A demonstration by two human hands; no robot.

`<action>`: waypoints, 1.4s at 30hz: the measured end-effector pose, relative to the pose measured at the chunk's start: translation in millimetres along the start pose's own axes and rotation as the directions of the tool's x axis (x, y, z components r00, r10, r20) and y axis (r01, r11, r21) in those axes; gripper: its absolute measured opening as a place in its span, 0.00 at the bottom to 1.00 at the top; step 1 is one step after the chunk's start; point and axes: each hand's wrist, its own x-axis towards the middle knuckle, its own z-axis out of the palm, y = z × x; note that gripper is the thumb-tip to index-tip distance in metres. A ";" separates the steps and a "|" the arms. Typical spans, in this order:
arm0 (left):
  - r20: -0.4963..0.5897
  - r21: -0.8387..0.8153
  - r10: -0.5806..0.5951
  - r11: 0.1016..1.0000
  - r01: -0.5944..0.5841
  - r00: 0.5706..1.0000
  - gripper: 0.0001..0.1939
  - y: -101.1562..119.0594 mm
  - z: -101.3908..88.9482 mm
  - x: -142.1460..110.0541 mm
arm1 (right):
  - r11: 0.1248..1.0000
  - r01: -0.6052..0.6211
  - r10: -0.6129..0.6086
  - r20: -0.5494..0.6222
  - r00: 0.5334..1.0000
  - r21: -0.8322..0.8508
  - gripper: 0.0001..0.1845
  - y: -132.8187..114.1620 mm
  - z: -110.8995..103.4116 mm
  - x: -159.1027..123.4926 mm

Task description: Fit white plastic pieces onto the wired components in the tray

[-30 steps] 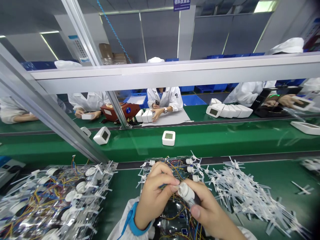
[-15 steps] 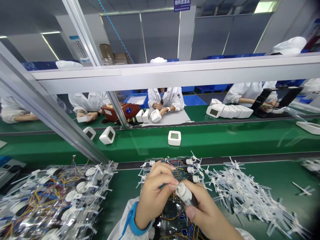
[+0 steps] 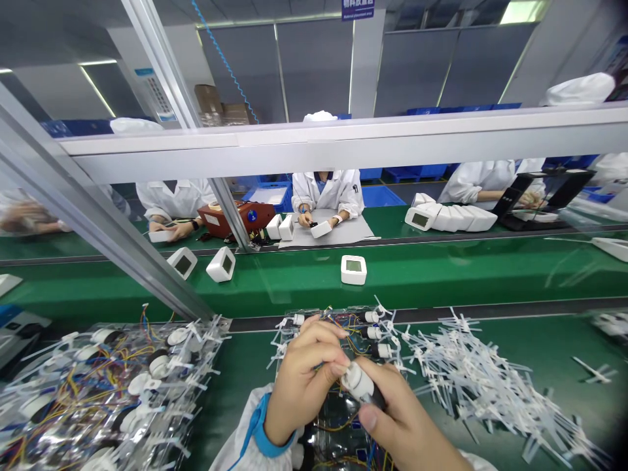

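Note:
My left hand (image 3: 304, 386) and my right hand (image 3: 402, 425) meet over a small white cylindrical component (image 3: 358, 384) with a dark end. My right fingers and thumb grip it, and my left fingertips press against its near end. A thin wire may run from it, but my fingers hide the detail. Under my hands lies a transparent plastic tray (image 3: 338, 418) of similar white components with coloured wires. To its right spreads a heap of white plastic cable ties (image 3: 483, 386).
A second wired transparent tray (image 3: 108, 392) sits to my left. Beyond my hands, a green conveyor belt (image 3: 275, 278) carries white square devices (image 3: 354, 269). A metal frame rail (image 3: 314, 147) crosses above it. Co-workers in white coats handle devices at the far bench.
The white devices on the belt have slid to the right. My hands and the component have shifted only slightly, and the far co-worker has put a device down lower on the mat.

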 end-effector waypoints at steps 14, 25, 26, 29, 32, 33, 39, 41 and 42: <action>0.044 0.057 0.178 0.982 -0.181 0.983 0.07 -7.1 -2.8 6.1 | 0.985 -0.099 0.093 0.048 0.995 0.141 0.39 -10.5 -6.5 10.2; 0.142 0.075 0.122 0.988 -0.134 0.982 0.10 2.4 -15.1 5.7 | 0.976 -0.106 0.079 0.145 0.986 0.191 0.37 -7.7 -10.5 9.6; 0.142 0.068 0.119 0.989 -0.130 0.983 0.10 3.0 -15.6 5.7 | 0.975 -0.106 0.078 0.146 0.986 0.195 0.37 -7.5 -10.3 9.8; 0.158 0.077 0.102 0.990 -0.116 0.982 0.09 4.6 -16.4 5.7 | 0.975 -0.100 0.073 0.137 0.988 0.199 0.37 -7.5 -9.8 10.6; 0.160 0.086 0.086 0.991 -0.100 0.983 0.09 4.7 -15.7 5.5 | 0.978 -0.092 0.070 0.118 0.991 0.188 0.38 -8.3 -9.6 10.8; 0.158 0.085 0.083 0.992 -0.097 0.984 0.10 4.4 -15.1 5.4 | 0.979 -0.089 0.069 0.111 0.991 0.183 0.38 -8.6 -9.7 10.6; 0.125 0.091 0.119 0.987 -0.131 0.985 0.10 2.7 -8.9 4.8 | 0.989 -0.102 0.095 0.069 0.993 0.110 0.41 -10.1 -11.1 6.9; 0.097 0.072 0.126 0.988 -0.134 0.987 0.10 1.9 -5.9 4.5 | 0.991 -0.098 0.094 0.044 0.995 0.091 0.41 -10.2 -11.0 6.2; 0.084 0.062 0.129 0.989 -0.134 0.988 0.10 1.4 -4.4 4.4 | 0.992 -0.096 0.094 0.030 0.995 0.085 0.41 -10.2 -10.7 6.2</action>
